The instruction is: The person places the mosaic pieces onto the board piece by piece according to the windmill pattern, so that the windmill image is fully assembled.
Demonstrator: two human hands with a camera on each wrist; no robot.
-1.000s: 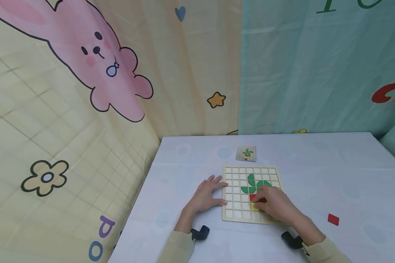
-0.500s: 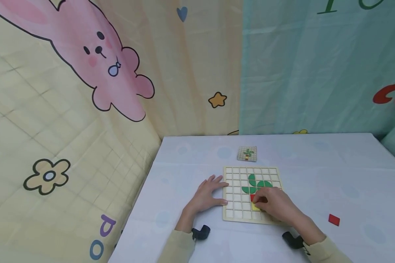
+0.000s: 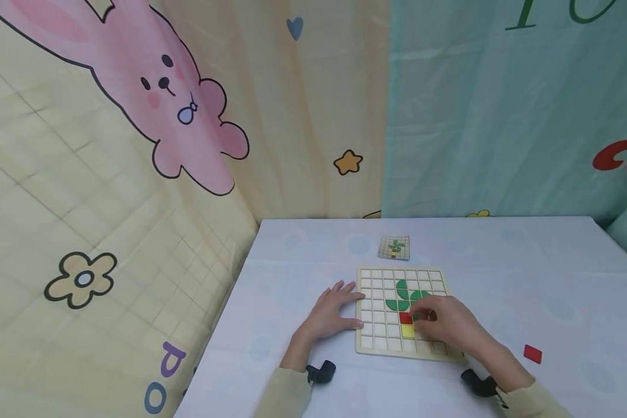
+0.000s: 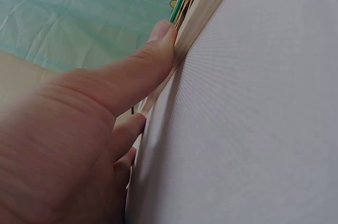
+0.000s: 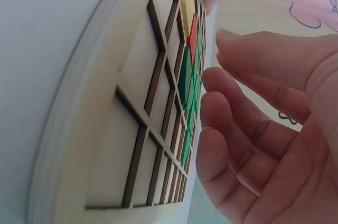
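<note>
A wooden grid board (image 3: pixel 378 330) lies on the table, holding several green rounded pieces (image 3: pixel 397 305), a red tile (image 3: pixel 405 318) and a yellow tile (image 3: pixel 408 331). At the board's left edge, my left hand (image 3: pixel 328 313) touches the frame with spread fingers; its thumb (image 4: pixel 153 57) presses the wooden rim in the left wrist view. My right hand (image 3: pixel 449 322) hovers over the board's right half, just right of the yellow and red tiles. Its fingers bend loosely, with nothing visible between thumb and fingertips in the right wrist view, and it covers part of the grid.
Behind the board lies a small pattern card (image 3: pixel 394 247) with a green, red and yellow figure on a grid. A loose red tile (image 3: pixel 533 353) sits on the white table to the right. Printed curtains (image 3: pixel 313 116) hang behind the table.
My right hand has drawn slightly to the right, off the yellow tile, so the red and yellow tiles show more fully. My left hand stays at the board's edge. The head view has shifted slightly.
</note>
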